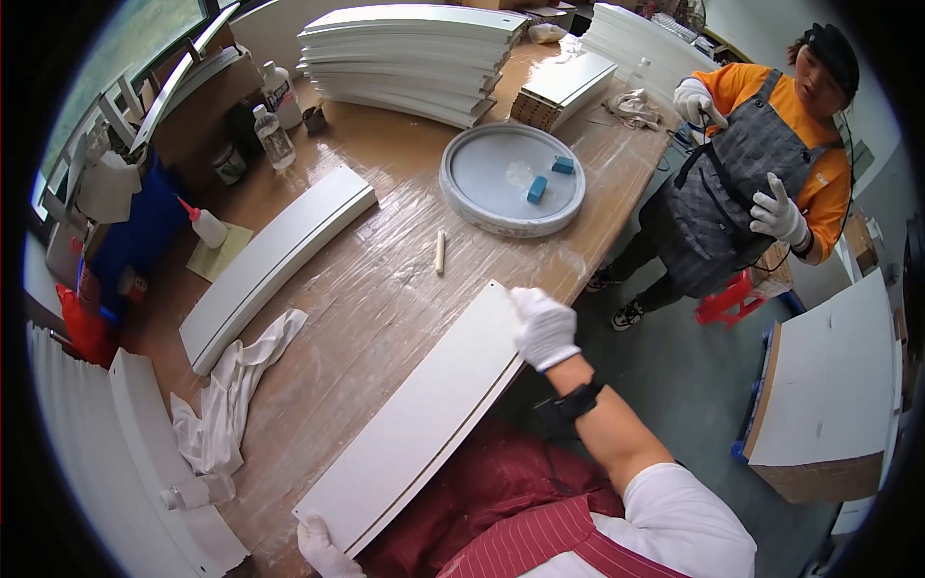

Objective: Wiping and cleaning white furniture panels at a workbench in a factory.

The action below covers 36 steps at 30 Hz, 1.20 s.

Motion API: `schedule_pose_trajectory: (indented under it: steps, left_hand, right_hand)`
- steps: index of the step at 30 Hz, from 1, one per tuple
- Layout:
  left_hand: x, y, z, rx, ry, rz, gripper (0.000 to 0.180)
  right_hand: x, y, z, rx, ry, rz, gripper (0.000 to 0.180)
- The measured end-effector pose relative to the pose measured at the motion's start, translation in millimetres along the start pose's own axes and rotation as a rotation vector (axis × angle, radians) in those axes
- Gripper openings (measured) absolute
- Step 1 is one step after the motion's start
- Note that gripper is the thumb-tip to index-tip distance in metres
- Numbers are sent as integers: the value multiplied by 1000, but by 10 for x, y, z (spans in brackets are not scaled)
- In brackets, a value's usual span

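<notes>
A long white board (409, 405) with a groove along its near edge lies slantwise at the table's front edge, close to my body. My left hand (325, 549), in a white glove, is closed on its near left end, fingers partly cut off by the frame. At the far right end my right hand (544, 328), gloved too, is closed over the board's edge, its fingertips hidden. Beyond the board lies a short cream-coloured stick (439, 252). A second white board (275, 265) rests farther left, beside a crumpled white cloth (236, 390).
Blue blocks (537, 189) sit on a round grey lid (462, 193). Stacked white boards (405, 63) stand at the back. Bottles (274, 140) and a red-tipped squeeze bottle (205, 225) are at left, a clear bottle (198, 491) near left. A person (752, 164) stands at right.
</notes>
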<state>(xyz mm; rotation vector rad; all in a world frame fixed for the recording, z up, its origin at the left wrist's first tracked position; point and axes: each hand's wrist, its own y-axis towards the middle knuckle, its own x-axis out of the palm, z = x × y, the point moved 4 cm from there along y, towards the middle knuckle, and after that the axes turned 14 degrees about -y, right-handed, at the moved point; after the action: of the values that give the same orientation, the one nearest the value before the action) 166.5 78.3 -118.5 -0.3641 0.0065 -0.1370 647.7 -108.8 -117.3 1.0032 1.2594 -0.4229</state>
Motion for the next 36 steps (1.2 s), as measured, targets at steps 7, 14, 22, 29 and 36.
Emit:
schedule_pose_trajectory:
  steps: [7, 14, 22, 29, 36]
  left_hand:
    - [-11, 51, -68, 0, -124, -36, 40]
    - [-48, 75, -94, 103, -105, -38, 37]
    - [-28, -1, -111, 64, -164, 11, 32]
    - [190, -89, -48, -120, -700, -201, 65]
    - [-9, -79, -125, -202, -838, -214, 86]
  right_hand:
    - [-29, -162, -707, -287, 202, -63, 17]
    - [141, -140, -814, -245, 109, -127, 24]
    - [7, 65, -407, 18, 274, 337, 11]
    - [-407, -642, -2078, -436, 246, -45, 8]
    - [-571, -958, -2439, -452, 479, 27, 13]
